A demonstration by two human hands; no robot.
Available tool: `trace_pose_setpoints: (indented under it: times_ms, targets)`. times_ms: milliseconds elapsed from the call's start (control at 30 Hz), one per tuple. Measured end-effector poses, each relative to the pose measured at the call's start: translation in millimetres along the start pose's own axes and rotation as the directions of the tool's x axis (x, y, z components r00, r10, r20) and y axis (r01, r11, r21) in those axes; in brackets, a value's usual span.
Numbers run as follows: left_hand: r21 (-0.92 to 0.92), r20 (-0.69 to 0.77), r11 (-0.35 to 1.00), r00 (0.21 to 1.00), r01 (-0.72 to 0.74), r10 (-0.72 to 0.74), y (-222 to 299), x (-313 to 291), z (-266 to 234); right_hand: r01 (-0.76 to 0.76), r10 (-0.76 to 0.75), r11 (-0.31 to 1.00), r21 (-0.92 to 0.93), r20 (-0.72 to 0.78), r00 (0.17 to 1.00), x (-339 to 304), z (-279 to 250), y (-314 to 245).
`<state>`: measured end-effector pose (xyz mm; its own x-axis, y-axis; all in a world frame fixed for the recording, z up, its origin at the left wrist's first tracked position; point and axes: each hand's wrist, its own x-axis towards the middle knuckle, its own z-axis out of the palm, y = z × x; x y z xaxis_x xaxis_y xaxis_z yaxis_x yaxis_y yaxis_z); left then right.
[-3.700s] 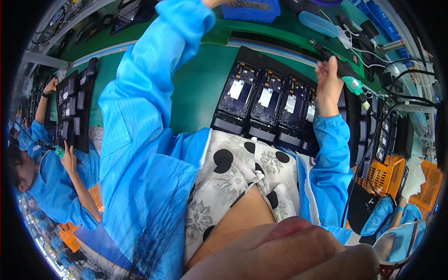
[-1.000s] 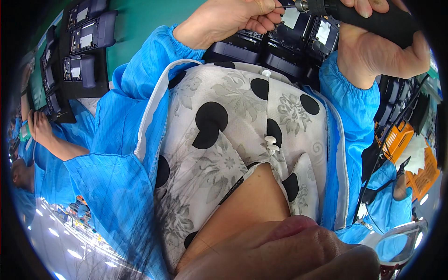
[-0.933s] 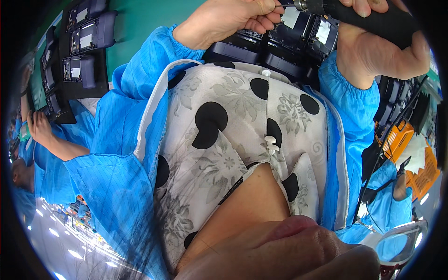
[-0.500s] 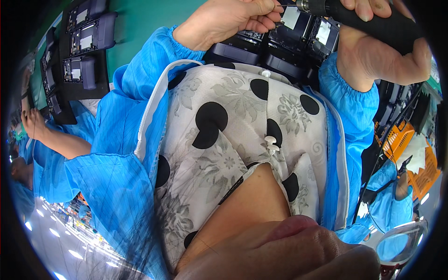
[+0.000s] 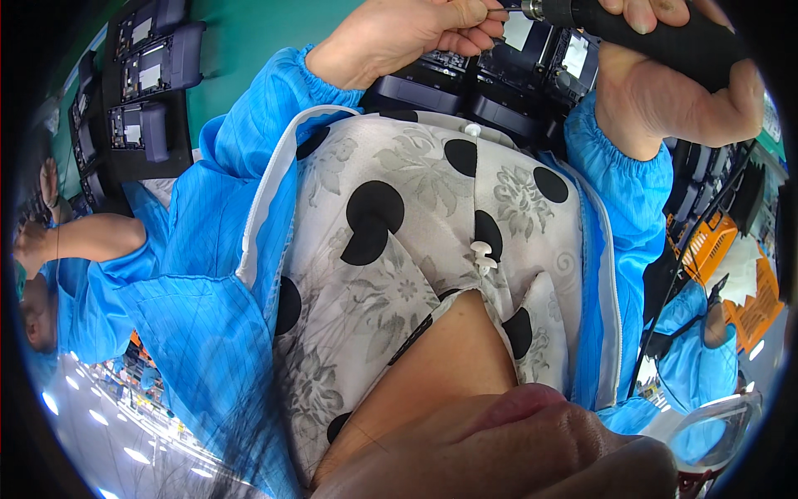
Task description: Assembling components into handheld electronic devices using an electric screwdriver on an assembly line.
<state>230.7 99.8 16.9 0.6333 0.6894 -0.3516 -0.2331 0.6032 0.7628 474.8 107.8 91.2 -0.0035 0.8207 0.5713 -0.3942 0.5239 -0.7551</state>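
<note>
My right hand grips a black power screwdriver, which lies slanted across the top right with its metal nose pointing left. A thin bit runs from that nose to the fingertips of my left hand. Those fingers are closed in a pinch at the bit's tip; whatever small thing sits between them is hidden. Beneath the hands, dark device housings with exposed boards and pale rectangular panels stand side by side, one housing under the bit and another below my left hand.
On the left, more open housings sit on black trays over a green work surface. A co-worker's bare arm is beyond them. Orange baskets and another person in blue are at the right.
My hands and the screwdriver have barely shifted, slightly left and up. At the left, the co-worker's arm has bent and drawn back, and another raised hand shows there.
</note>
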Motion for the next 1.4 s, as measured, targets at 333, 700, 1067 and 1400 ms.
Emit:
trace_pose_setpoints:
  times_ms: [333,700,1067,1400]
  targets:
    - [0.002,0.010,1.000,1.000,0.012,-0.012,3.8,-0.1,3.0,-0.004,0.004,1.000,0.011,0.005,1.000,1.0,-1.9,0.6]
    - [-0.031,-0.030,0.998,0.998,0.055,-0.056,3.5,-1.0,1.5,-0.010,0.010,1.000,0.029,0.014,1.000,0.4,-2.6,1.0]
    - [0.016,-0.026,1.000,0.999,0.020,-0.020,-1.1,1.0,-0.5,-0.015,0.014,0.999,0.044,0.027,1.000,0.9,-3.1,2.2]
    - [0.094,0.003,0.994,0.998,0.060,-0.061,1.6,0.3,-1.7,-0.021,0.019,0.998,0.062,0.040,0.999,2.5,-4.9,0.4]
